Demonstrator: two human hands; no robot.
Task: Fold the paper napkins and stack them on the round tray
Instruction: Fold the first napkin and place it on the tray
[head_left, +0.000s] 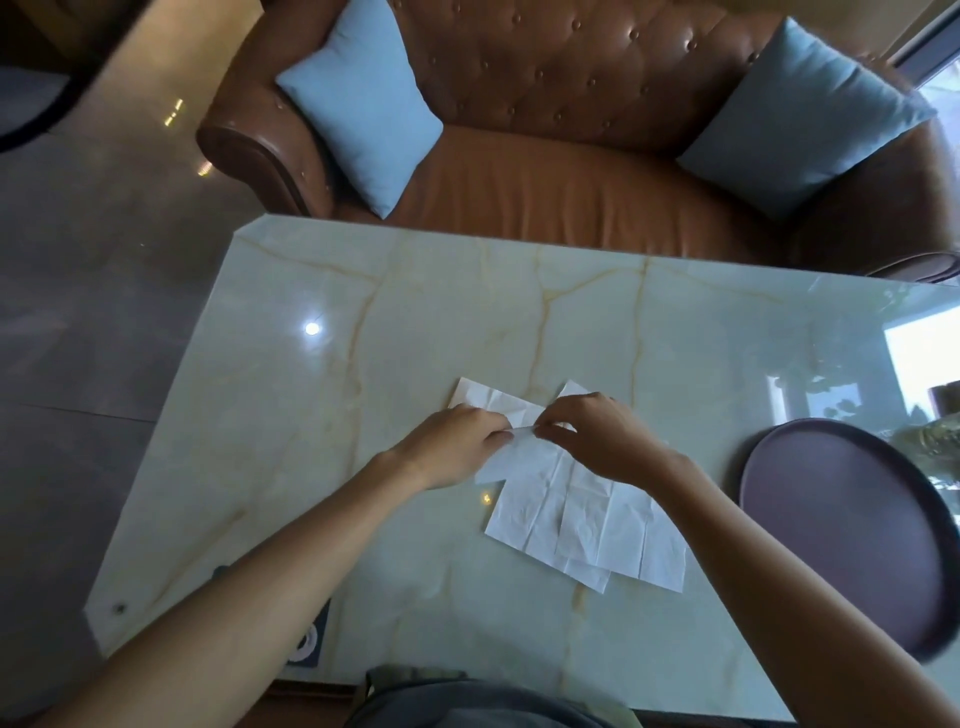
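White paper napkins (582, 514), creased and overlapping, lie flat at the centre of the marble surface (363, 364). Left hand (452, 447) and right hand (597, 436) meet above them, fingertips pinching a napkin's raised edge. The dark round tray (852, 530) sits empty to the right, near the napkins.

White napkins (587, 514), dark purple tray (852, 525), veined marble table (415, 312)

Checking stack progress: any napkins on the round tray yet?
No, the round tray is bare; the napkins lie on the table.
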